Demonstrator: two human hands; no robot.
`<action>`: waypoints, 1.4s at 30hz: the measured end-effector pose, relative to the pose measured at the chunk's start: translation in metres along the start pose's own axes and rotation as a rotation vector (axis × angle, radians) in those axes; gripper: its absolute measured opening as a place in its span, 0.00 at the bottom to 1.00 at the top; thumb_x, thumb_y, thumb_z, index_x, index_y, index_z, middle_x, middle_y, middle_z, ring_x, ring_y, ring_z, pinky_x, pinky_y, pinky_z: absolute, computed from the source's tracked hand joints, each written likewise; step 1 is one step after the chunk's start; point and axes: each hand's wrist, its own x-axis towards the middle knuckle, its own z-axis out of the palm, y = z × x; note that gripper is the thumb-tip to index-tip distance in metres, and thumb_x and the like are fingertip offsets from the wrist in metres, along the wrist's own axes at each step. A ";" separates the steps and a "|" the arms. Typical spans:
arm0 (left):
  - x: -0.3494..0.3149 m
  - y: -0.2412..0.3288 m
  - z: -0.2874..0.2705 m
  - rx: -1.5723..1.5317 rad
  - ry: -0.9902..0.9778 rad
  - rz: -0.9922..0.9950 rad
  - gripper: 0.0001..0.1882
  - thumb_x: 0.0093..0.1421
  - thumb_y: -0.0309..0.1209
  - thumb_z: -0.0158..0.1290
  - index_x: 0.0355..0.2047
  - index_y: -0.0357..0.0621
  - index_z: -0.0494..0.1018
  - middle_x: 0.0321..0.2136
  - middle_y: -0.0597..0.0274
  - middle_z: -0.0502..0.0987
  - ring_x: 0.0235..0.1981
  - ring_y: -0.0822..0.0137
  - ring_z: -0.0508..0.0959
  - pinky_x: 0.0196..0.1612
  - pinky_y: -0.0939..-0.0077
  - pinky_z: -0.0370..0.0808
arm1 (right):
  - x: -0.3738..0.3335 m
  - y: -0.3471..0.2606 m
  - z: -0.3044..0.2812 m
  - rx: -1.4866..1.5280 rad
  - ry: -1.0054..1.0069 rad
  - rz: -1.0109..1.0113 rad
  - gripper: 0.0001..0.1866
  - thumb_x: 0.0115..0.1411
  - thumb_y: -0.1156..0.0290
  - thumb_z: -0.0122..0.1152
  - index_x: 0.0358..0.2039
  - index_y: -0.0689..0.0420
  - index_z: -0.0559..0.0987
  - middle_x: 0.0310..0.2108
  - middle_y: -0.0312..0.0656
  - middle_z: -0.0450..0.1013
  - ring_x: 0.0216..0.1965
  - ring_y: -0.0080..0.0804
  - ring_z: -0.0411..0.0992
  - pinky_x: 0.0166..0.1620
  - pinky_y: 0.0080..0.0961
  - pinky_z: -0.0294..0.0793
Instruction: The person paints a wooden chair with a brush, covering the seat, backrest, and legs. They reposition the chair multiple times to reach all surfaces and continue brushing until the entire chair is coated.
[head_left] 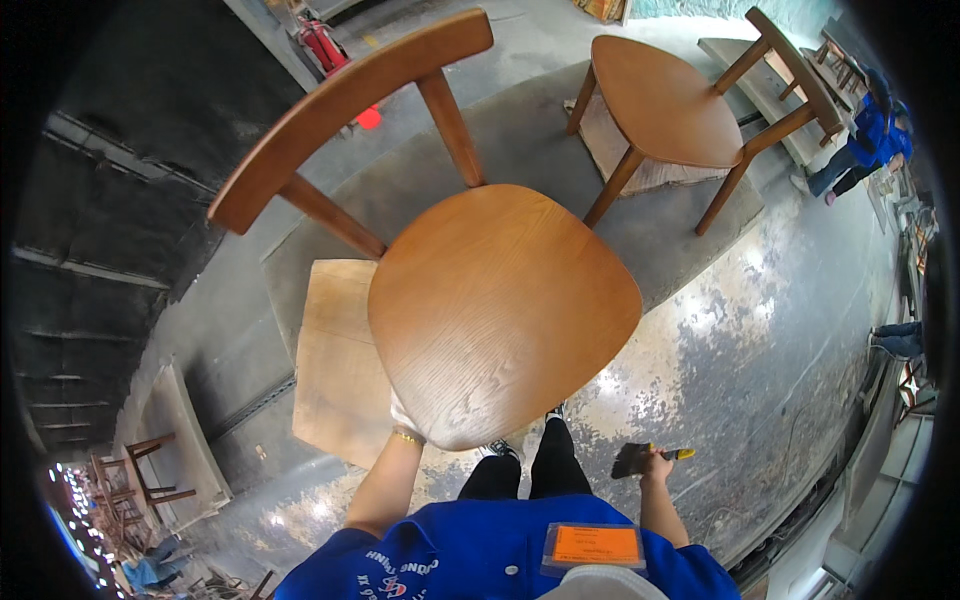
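The wooden chair [505, 320] is right before the person, partly over cardboard [335, 350], and looks stiff and fairly heavy, its smooth seat [540, 260] likely slippery, so a backrest post [450, 130] should give the firmer hold. The left hand [402, 413] meets the seat's near edge, its grip too hidden to judge, while the right hand [656, 466] is closed around a seemingly light brush [629, 461].

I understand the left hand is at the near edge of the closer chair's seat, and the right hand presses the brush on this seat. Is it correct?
Not quite: the head view shows the right hand holding the brush off to the side, apart from the seat. The left hand is indeed at the seat's near edge.
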 end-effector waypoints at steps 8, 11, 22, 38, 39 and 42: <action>0.145 -0.058 -0.090 -0.012 0.244 0.063 0.41 0.68 0.65 0.41 0.71 0.50 0.61 0.68 0.49 0.65 0.67 0.48 0.67 0.66 0.42 0.66 | 0.028 -0.067 -0.031 -0.374 -0.053 -0.156 0.17 0.46 0.94 0.56 0.24 0.53 0.71 0.24 0.31 0.68 0.25 0.26 0.70 0.31 0.28 0.76; 0.178 -0.078 -0.100 -0.025 0.307 0.101 0.41 0.68 0.64 0.41 0.71 0.50 0.61 0.69 0.49 0.65 0.67 0.48 0.66 0.67 0.43 0.65 | 0.041 -0.074 -0.050 -0.460 -0.022 -0.125 0.16 0.49 0.95 0.56 0.25 0.55 0.69 0.24 0.31 0.65 0.26 0.23 0.68 0.32 0.24 0.73; 0.196 -0.090 -0.076 -0.007 0.411 0.198 0.41 0.69 0.61 0.43 0.72 0.49 0.58 0.69 0.47 0.63 0.69 0.49 0.64 0.70 0.47 0.61 | 0.083 -0.082 -0.024 -0.208 -0.092 -0.050 0.12 0.54 0.93 0.50 0.32 0.60 0.68 0.29 0.38 0.67 0.30 0.29 0.69 0.33 0.28 0.73; 0.185 -0.082 -0.045 0.022 0.444 0.299 0.41 0.70 0.57 0.46 0.74 0.47 0.54 0.71 0.46 0.61 0.71 0.50 0.62 0.73 0.53 0.56 | 0.102 -0.100 0.046 0.061 -0.200 0.141 0.09 0.61 0.89 0.49 0.39 0.64 0.75 0.31 0.39 0.72 0.31 0.26 0.71 0.32 0.24 0.75; 0.178 -0.079 -0.047 0.015 0.442 0.316 0.41 0.70 0.56 0.46 0.74 0.47 0.54 0.71 0.45 0.61 0.71 0.50 0.62 0.73 0.53 0.56 | 0.103 -0.101 0.051 -0.189 -0.263 0.008 0.10 0.60 0.90 0.50 0.39 0.65 0.76 0.31 0.38 0.73 0.30 0.25 0.72 0.32 0.24 0.75; 0.148 -0.063 -0.055 0.012 0.440 0.367 0.41 0.70 0.55 0.46 0.75 0.47 0.53 0.71 0.45 0.60 0.72 0.50 0.61 0.74 0.54 0.55 | 0.106 -0.096 0.067 -0.550 -0.380 -0.202 0.10 0.59 0.89 0.54 0.40 0.66 0.78 0.30 0.37 0.75 0.29 0.24 0.73 0.33 0.23 0.75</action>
